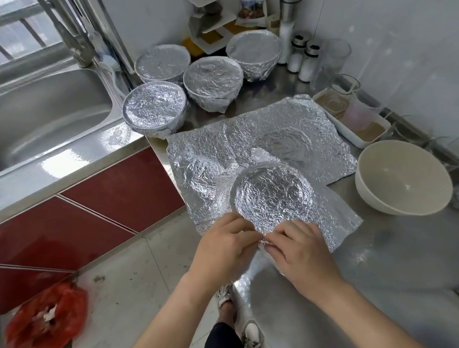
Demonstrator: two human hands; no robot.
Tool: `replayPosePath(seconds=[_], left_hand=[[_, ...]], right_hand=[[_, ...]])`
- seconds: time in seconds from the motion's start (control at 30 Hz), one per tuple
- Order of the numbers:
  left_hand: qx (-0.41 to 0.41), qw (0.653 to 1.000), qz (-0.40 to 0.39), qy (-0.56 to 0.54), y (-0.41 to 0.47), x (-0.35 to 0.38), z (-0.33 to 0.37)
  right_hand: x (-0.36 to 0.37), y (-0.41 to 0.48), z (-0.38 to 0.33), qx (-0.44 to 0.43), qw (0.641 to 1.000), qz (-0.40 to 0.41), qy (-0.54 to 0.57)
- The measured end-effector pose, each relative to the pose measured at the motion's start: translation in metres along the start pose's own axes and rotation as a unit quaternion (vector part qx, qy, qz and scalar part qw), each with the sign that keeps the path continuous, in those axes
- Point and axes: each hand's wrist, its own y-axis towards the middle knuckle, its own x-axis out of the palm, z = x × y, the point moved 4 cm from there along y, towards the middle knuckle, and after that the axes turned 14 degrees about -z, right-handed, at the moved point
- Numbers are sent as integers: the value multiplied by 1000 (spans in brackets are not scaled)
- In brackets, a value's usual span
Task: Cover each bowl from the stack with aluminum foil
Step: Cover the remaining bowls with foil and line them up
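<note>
A bowl (273,194) stands near the counter's front edge with a sheet of aluminum foil (339,219) pressed over its mouth. My left hand (224,247) and my right hand (297,248) pinch the foil at the bowl's near rim, fingers curled into the crinkled edge. More loose foil sheets (288,129) lie flat behind the bowl. A bare white bowl (402,178) sits to the right. Several foil-covered bowls (212,80) are grouped at the back.
A steel sink (35,122) with a tap lies to the left. Salt shakers (305,60), jars and a white tray (358,122) line the right wall. A red plastic bag (46,317) lies on the floor. My shoes show below the counter edge.
</note>
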Motion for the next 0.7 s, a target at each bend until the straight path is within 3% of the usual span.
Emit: replayPosePath(seconds=[0.37, 0.53, 0.7], left_hand=[[9, 1000, 18, 7, 5, -2, 11], [56, 995, 82, 19, 6, -15, 15], [36, 998, 42, 18, -7, -13, 4]], right_hand=[[6, 4, -9, 7, 998, 36, -52], [-1, 4, -20, 32, 996, 70, -39], [12, 8, -30, 53, 998, 30, -29]])
